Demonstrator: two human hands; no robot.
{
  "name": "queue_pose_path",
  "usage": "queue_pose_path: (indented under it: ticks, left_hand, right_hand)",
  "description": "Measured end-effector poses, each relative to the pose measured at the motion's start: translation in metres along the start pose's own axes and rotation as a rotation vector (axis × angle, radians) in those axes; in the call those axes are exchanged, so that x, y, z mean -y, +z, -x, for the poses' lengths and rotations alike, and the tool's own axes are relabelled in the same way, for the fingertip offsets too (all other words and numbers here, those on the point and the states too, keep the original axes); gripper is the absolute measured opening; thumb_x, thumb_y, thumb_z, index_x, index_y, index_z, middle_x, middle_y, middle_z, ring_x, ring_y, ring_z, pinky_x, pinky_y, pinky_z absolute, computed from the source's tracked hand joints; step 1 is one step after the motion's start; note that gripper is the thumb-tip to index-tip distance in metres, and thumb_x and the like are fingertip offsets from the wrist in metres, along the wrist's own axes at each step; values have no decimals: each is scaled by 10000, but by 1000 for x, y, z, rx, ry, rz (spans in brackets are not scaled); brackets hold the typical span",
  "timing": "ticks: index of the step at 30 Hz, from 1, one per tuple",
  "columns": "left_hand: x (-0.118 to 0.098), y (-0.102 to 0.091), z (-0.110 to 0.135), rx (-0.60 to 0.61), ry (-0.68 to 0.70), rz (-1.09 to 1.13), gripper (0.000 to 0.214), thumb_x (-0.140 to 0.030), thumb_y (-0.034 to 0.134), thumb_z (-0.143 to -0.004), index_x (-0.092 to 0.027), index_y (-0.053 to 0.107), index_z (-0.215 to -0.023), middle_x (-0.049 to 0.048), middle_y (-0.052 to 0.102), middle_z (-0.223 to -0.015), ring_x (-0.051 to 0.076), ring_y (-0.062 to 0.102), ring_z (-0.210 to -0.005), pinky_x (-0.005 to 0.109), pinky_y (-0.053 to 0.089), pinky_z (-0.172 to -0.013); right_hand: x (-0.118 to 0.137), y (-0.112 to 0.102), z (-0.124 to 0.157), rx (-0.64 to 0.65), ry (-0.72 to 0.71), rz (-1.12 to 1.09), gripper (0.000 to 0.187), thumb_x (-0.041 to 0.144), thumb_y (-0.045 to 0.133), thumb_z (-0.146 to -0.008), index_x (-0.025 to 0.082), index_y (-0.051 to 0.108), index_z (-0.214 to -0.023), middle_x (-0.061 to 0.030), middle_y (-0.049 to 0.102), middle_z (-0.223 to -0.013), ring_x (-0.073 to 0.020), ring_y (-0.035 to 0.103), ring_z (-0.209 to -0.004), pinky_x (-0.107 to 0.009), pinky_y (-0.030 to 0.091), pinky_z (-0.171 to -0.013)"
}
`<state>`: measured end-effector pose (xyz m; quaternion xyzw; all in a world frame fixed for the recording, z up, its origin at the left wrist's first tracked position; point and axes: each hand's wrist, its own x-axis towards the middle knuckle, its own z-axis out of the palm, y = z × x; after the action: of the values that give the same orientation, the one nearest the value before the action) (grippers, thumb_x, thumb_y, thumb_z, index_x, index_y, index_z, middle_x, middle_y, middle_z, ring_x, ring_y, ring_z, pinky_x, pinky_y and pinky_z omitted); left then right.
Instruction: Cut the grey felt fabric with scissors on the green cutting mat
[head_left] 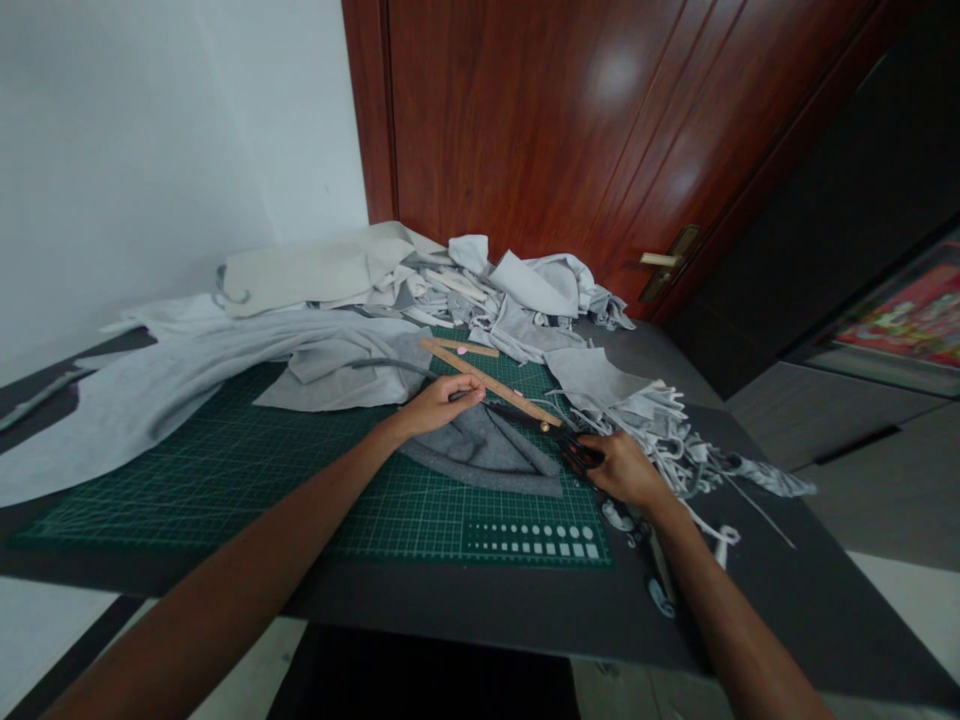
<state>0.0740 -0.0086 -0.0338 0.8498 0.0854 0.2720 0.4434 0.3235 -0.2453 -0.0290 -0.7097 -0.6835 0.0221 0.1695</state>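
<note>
My right hand is closed round the black handles of a pair of scissors, whose blades point left along the upper edge of a dark grey piece of fabric. At the blades' far end, my left hand pinches the fabric's edge between thumb and fingers. A thin grey strip runs off to the left from behind that hand. The dark fabric lies folded on a green cutting mat. Just beyond the blades rests a wooden ruler. Whether the blades are fully closed is hard to make out.
Pale grey fabric spreads over the mat's left side. Cream cloth and scraps heap up along the back. Cut strips pile at the right. Small tools lie near my right forearm. A wooden door stands behind the table.
</note>
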Motion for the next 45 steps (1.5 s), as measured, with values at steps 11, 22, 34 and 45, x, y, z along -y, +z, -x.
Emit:
queue_pose_path:
  ticks: [11,22,34,45]
  left_hand:
    - [-1,0,0,0,5,2,337,-474,522,-951,-154,624,-936,35,646,-926,174,606,-896,274,466,-865]
    - [-1,0,0,-2,18,-36,343,-474,511,-955,-153,629,-930,26,635,-887,169,597,-857,264,461,-814]
    - [-3,0,0,1,12,-40,356,-493,506,-947,-158,625,-927,37,647,-912,182,605,-893,287,469,-861]
    - [-3,0,0,4,-7,-33,356,-486,514,-948,-149,625,-921,36,639,-898,178,602,-887,277,473,-856]
  right_hand:
    - [0,-1,0,2,-18,-1,174,234,540,-824,179,674,-729,-7,575,-552,-117,437,-467,-253,274,-523]
    - [-2,1,0,5,-5,23,188,256,546,-831,182,681,-725,-17,590,-561,-126,482,-487,-258,277,-535]
    - [-1,-1,0,9,-5,11,212,277,544,-856,184,682,-723,-17,595,-562,-127,466,-484,-255,278,-531]
    - [0,-1,0,19,1,11,204,274,545,-855,182,683,-736,-19,591,-574,-128,456,-491,-261,273,-533]
